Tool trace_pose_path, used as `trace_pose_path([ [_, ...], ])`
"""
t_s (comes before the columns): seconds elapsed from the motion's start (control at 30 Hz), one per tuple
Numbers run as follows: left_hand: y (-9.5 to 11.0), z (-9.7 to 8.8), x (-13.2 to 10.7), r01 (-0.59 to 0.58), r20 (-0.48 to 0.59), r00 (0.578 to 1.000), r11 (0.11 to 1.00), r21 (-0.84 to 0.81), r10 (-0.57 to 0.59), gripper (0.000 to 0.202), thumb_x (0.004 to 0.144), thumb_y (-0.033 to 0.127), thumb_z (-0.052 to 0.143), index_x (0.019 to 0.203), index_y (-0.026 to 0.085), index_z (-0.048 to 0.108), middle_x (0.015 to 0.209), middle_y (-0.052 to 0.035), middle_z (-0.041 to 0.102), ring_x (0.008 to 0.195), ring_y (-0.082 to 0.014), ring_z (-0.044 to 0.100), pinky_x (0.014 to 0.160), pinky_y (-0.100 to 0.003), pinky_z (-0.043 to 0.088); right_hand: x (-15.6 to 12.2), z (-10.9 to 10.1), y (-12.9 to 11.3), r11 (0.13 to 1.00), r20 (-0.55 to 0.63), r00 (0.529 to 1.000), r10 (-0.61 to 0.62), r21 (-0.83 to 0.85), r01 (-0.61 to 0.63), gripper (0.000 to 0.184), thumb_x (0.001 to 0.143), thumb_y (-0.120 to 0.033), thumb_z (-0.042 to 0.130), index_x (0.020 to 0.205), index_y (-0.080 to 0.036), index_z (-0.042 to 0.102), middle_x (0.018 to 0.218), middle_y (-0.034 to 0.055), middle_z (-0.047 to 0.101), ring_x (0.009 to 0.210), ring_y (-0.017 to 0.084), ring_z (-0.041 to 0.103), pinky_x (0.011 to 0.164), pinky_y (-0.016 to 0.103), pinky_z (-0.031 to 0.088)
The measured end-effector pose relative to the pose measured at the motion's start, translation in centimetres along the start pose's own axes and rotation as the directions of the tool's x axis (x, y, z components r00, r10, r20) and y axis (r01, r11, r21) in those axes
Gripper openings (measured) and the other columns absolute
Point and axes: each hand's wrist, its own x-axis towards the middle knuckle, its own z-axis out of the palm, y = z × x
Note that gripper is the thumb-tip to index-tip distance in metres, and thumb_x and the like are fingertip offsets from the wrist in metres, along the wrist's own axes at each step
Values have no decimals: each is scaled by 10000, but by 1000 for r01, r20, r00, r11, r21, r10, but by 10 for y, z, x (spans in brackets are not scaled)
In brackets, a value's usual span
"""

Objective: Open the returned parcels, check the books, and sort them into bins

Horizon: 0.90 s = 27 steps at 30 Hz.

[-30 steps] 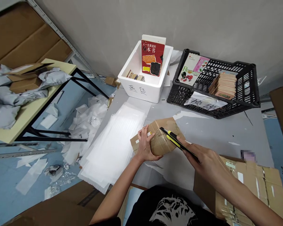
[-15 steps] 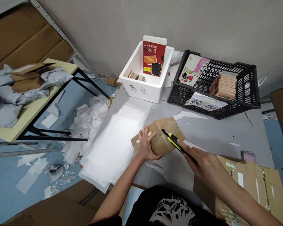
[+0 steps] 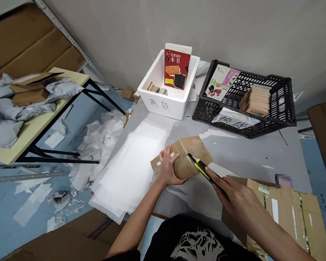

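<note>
My left hand (image 3: 167,167) grips a small cardboard parcel (image 3: 186,156) wrapped in brown tape, holding it on the grey work surface (image 3: 233,156). My right hand (image 3: 235,197) is shut on a yellow-and-black utility knife (image 3: 202,169). The knife's tip rests on the taped top of the parcel, near its middle. The blade itself is too small to make out. The parcel's far corner sticks out beyond my left hand, and its underside is hidden.
A white foam box (image 3: 163,105) holds a red book and small packets. A black plastic crate (image 3: 260,128) holds a book and a stack of cards. Foam sheets (image 3: 130,170) lie to the left, flattened cardboard (image 3: 285,210) to the right, and paper scraps litter the blue floor.
The knife tip has slid toward me along the top of the parcel, and my right hand has dropped a little. The parcel and left hand stay almost still.
</note>
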Motion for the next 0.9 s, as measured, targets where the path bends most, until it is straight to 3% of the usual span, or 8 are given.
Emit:
trace_pose_path([
  [0.23,3,-1,2,-7,3,1000,1000,-13,7,1013,450,632,671,1307,234,304,1513,-215,141,1365,-440,156,999,-576,158,-5,2,-1,997,-23,1000,-6,-79,4,497,960,-283,303,1456,-253,318,665,13,579,417,131,511,356,243,300],
  [0.47,3,-2,5,-201,-258,952,972,-124,164,983,492,559,697,1305,250,238,1479,-235,189,1342,-424,252,983,-588,209,-11,0,-2,993,-39,999,-28,-115,23,481,965,-282,304,1443,-238,342,665,5,577,395,124,501,342,237,293],
  [0.9,4,-1,5,-191,-241,957,975,-114,159,961,516,580,684,1304,238,252,1493,-241,157,1360,-425,224,997,-577,201,-30,7,-2,993,-44,999,1,-116,-6,519,962,-265,299,1478,-269,247,689,3,600,387,125,528,321,236,320],
])
